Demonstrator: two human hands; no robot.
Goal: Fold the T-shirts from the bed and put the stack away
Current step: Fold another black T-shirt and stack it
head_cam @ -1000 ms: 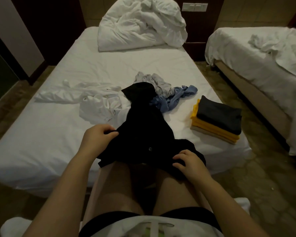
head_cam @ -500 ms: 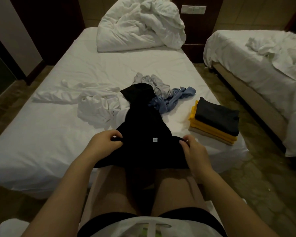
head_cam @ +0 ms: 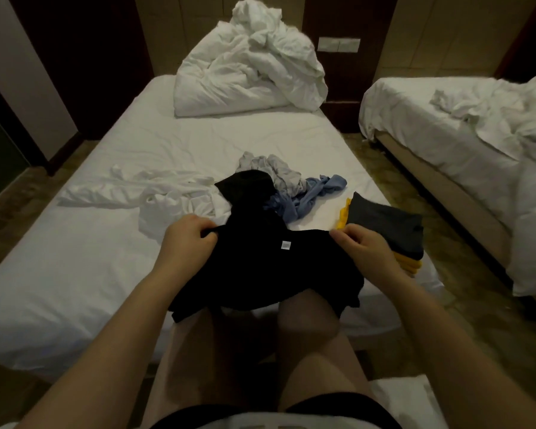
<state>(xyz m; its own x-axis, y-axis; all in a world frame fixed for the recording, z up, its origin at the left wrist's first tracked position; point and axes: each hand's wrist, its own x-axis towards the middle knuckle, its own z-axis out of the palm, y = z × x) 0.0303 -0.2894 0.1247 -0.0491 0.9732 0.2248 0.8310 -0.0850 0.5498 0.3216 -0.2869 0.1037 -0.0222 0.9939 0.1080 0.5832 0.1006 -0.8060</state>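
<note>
A black T-shirt (head_cam: 260, 267) with a small white label hangs over the near edge of the bed (head_cam: 75, 274) and my knees. My left hand (head_cam: 188, 243) grips its top edge on the left. At the right end of that edge, my right hand (head_cam: 364, 249) pinches the cloth. A folded stack (head_cam: 384, 226), dark grey on top of yellow shirts, lies on the bed just right of my right hand. Loose shirts lie behind: a white one (head_cam: 167, 196), a grey one (head_cam: 270, 168) and a blue one (head_cam: 310, 196).
A crumpled white duvet (head_cam: 248, 72) is heaped at the head of the bed. A second bed (head_cam: 461, 134) with rumpled white sheets stands to the right, across a narrow strip of floor (head_cam: 399, 187). Dark wall panels and a switch plate (head_cam: 338, 44) are at the back.
Both hands have lifted the black shirt's top edge and moved apart, spreading it wider. The right hand moved from the lower hem up to the top edge.
</note>
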